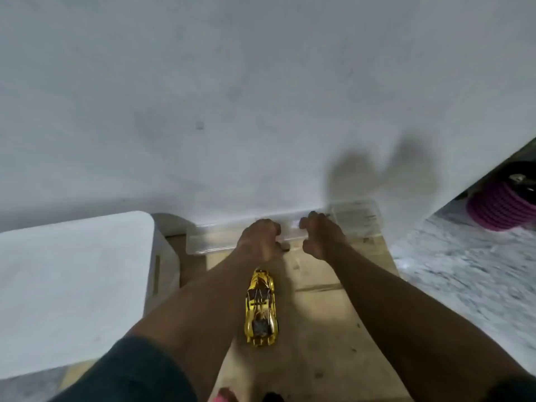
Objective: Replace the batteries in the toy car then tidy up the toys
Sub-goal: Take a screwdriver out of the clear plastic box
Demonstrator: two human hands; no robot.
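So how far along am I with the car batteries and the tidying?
Done: unclear. The gold toy car sits upright on the wooden table, with no batteries or tools in sight. In hand: your left hand and right hand curl at the clear box by the wall, seemingly gripping it. Left: the car is not yet in the box.

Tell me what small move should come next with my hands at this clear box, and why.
Probably pull the clear plastic box toward you, beside the gold toy car. Both the left hand and right hand are curled at its rim, and it sits back against the wall.
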